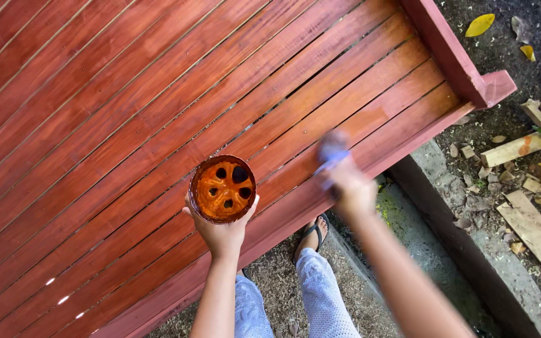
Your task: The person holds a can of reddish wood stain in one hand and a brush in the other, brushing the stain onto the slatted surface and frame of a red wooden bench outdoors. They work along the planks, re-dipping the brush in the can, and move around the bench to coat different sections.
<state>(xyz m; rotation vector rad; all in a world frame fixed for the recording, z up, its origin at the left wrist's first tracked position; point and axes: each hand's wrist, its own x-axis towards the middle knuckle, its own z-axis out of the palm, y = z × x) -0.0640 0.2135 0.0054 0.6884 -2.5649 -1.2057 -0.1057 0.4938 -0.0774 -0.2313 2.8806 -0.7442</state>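
Red-stained slatted wood panel [126, 125] fills the frame's left. Left hand [220, 233] grips a round stain-filled container [223, 189] at centre. Right hand [352, 188], blurred, closed around a brush [333, 153].

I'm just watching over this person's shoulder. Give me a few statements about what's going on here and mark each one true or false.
1. The left hand holds a round container of orange stain. True.
2. The right hand is empty. False: it grips a blurred bluish tool, probably a brush, against the slats.
3. The slatted wooden panel is painted green. False: it is reddish brown.
4. Loose wood offcuts lie on the ground at the right. True.
5. The person is barefoot. False: a sandal shows on one foot.
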